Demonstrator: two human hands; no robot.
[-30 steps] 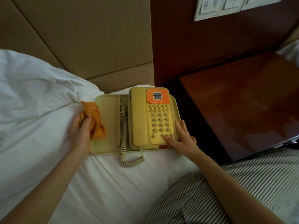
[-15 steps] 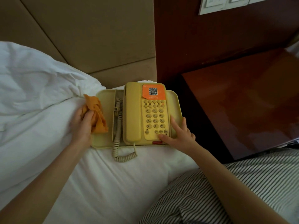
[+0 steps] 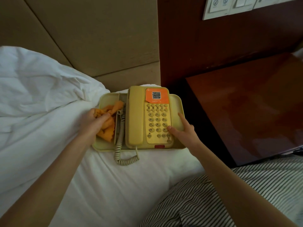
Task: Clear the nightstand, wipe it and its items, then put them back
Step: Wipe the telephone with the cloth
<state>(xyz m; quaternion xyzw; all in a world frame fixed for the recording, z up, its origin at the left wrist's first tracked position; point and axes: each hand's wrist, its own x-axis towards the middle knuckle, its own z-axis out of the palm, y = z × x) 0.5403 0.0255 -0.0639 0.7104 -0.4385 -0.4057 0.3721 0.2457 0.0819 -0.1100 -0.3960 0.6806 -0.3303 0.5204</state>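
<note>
A pale yellow telephone [image 3: 136, 115] with an orange QR sticker sits in a matching yellow tray [image 3: 176, 104] on the white bed. Its coiled cord [image 3: 126, 159] spills over the tray's front edge. My left hand [image 3: 96, 119] grips a crumpled orange cloth [image 3: 108, 126] inside the tray's left compartment, beside the handset. My right hand [image 3: 182, 130] rests with straight fingers on the right side of the phone, thumb on the lower keypad. The dark wooden nightstand [image 3: 249, 104] stands bare to the right.
White bedding [image 3: 32, 89] bunches up on the left against a tan padded headboard [image 3: 91, 33]. A switch panel [image 3: 232, 5] hangs on the dark wood wall above the nightstand. Striped clothing [image 3: 205, 202] fills the lower right.
My left hand has moved the orange cloth from the tray's left edge into its left compartment. My right hand has slid up along the phone's right side.
</note>
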